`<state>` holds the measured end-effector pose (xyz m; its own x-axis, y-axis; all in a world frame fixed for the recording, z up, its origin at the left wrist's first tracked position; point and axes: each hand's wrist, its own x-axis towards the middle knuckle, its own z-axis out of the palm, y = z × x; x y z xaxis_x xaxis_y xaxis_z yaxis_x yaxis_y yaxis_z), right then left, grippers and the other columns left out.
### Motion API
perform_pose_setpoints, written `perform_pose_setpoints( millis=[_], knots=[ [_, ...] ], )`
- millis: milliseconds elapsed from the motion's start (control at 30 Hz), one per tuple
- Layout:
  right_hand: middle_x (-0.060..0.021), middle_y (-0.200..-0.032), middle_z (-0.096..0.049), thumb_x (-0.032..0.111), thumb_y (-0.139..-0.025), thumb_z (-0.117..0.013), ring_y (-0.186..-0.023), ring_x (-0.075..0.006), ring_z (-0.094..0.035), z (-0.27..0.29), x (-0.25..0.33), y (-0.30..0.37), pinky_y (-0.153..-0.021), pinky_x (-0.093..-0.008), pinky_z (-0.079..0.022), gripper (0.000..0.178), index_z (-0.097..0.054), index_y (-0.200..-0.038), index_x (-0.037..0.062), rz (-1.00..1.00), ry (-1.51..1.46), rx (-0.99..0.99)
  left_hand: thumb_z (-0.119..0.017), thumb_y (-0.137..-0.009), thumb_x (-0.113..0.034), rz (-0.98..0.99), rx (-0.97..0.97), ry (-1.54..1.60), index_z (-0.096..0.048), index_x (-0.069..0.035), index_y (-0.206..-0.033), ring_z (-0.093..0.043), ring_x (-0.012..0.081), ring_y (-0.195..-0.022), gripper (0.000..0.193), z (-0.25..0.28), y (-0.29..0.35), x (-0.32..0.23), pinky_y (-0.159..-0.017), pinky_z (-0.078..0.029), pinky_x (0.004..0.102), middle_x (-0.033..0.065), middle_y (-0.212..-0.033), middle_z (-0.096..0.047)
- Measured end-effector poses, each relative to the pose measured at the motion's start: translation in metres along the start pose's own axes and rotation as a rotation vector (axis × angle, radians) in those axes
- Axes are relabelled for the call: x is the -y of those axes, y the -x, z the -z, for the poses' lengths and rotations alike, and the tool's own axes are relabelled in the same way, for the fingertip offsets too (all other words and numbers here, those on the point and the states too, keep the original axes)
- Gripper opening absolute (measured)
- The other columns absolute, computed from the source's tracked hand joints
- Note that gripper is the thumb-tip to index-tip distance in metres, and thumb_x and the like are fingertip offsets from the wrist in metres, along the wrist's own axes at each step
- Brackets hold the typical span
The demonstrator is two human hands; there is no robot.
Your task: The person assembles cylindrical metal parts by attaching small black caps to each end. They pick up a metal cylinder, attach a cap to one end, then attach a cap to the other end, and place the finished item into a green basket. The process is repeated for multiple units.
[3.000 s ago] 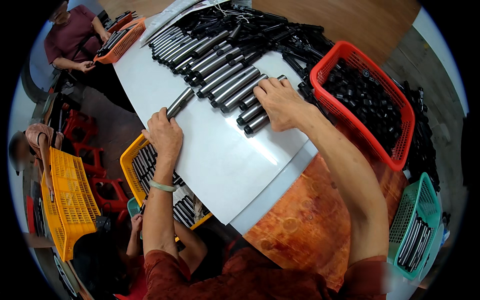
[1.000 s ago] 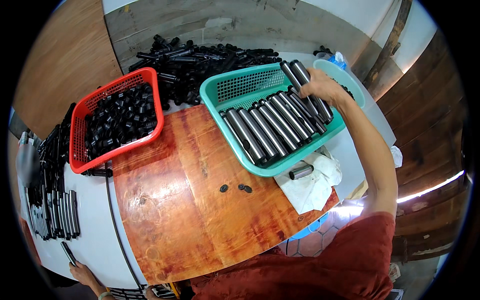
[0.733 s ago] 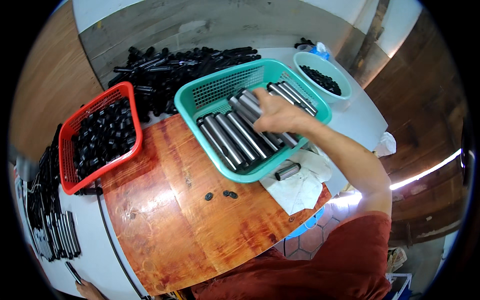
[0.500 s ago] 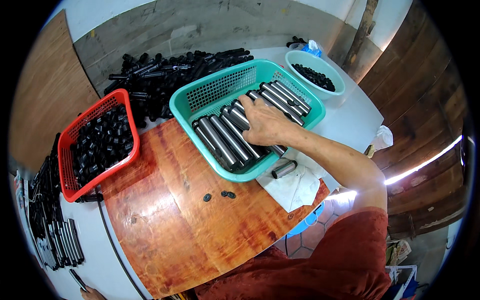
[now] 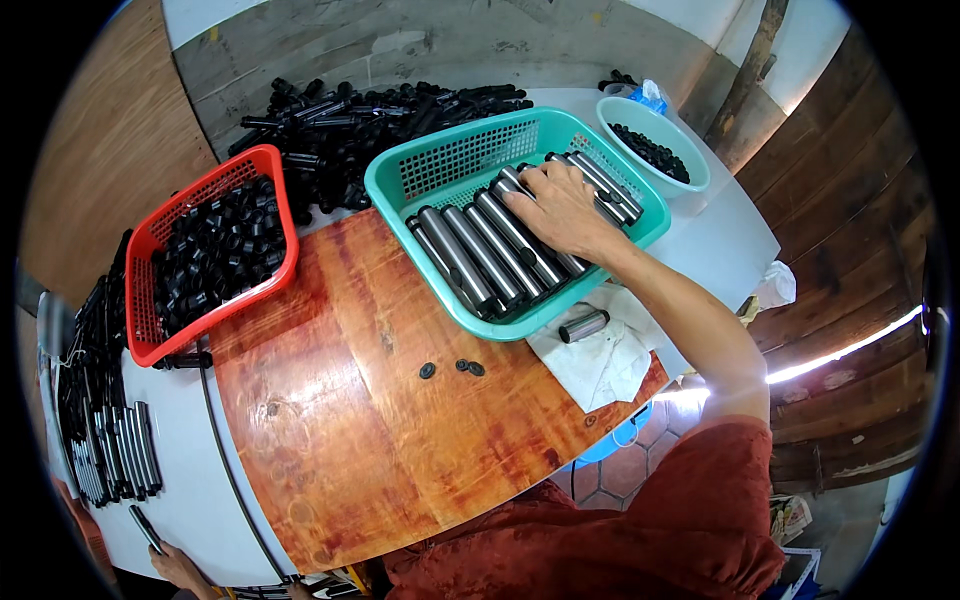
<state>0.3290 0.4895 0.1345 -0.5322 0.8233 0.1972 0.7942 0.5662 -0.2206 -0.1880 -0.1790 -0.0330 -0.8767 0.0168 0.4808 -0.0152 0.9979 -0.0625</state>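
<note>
Inside the green plastic basket (image 5: pixel 400 165), silver metal tubes (image 5: pixel 455 255) with black ends lie side by side in a slanting row. My right hand (image 5: pixel 562 212) reaches over this row from the right, its fingers curled down onto a metal tube; the fingertips are partly hidden among the tubes. One short silver tube (image 5: pixel 584 326) with black ends rests on a white cloth (image 5: pixel 600 375) just below the basket. My left hand does not show. At the lower left rim another person's hand (image 5: pixel 180 568) holds a slim dark tube (image 5: pixel 145 530).
A red basket (image 5: pixel 290 235) full of small black caps stands left on the wooden board (image 5: pixel 340 430). Several black rings (image 5: pixel 428 370) lie on this board. Black tubes (image 5: pixel 330 125) are heaped behind; a pale bowl (image 5: pixel 695 180) of black parts stands far right. More tubes (image 5: pixel 130 455) lie left.
My view has shifted, so the baskets appear farther right and higher. Within the green basket, my right hand has moved right along the row, uncovering more tubes on its left side.
</note>
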Motion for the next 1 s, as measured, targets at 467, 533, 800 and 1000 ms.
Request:
perform_pose_setpoints(
  millis=[467,533,800,1000],
  knots=[
    [-0.0213,-0.123,-0.05,0.028,-0.088,-0.052,-0.113,-0.0407,-0.043,-0.005,-0.003,-0.015,-0.095,-0.0532,-0.035,0.044,-0.049,-0.13,0.012,-0.006,-0.001,-0.014,-0.048,-0.093,-0.036,0.034,0.001,0.008,-0.054,-0.003,-0.124,-0.058,0.0369,-0.099,0.046,-0.005,0.004,0.021,-0.085,-0.045,0.0447,0.0197,-0.112,-0.06],
    [-0.0228,-0.119,-0.052,0.025,-0.088,-0.053,-0.112,-0.0418,-0.045,-0.005,-0.005,-0.022,-0.096,-0.0508,-0.036,0.043,-0.051,-0.128,0.0103,-0.028,0.017,-0.07,-0.049,-0.093,-0.034,0.017,0.03,0.012,-0.054,-0.002,-0.124,-0.057,0.0365,-0.1,0.044,-0.001,-0.002,0.004,-0.086,-0.045,0.0436,0.0197,-0.111,-0.06],
    [-0.0242,-0.12,-0.054,0.022,-0.086,-0.053,-0.114,-0.0413,-0.046,-0.004,-0.031,-0.002,-0.101,-0.0451,-0.033,0.045,-0.051,-0.126,0.002,0.086,-0.157,-0.011,-0.05,-0.093,-0.032,0.026,-0.001,0.039,-0.055,-0.004,-0.122,-0.058,0.0364,-0.097,0.041,0.0,0.004,0.009,-0.083,-0.046,0.0441,0.0185,-0.11,-0.061],
    [-0.0236,-0.117,-0.055,0.018,-0.084,-0.056,-0.111,-0.0372,-0.049,-0.009,-0.013,-0.016,-0.099,-0.0422,-0.035,0.041,-0.053,-0.121,-0.001,0.129,-0.043,-0.146,-0.053,-0.091,-0.027,-0.005,-0.035,0.08,-0.056,-0.002,-0.122,-0.059,0.0366,-0.096,0.04,-0.009,0.007,0.016,-0.082,-0.047,0.0437,0.022,-0.109,-0.061]
  ],
)
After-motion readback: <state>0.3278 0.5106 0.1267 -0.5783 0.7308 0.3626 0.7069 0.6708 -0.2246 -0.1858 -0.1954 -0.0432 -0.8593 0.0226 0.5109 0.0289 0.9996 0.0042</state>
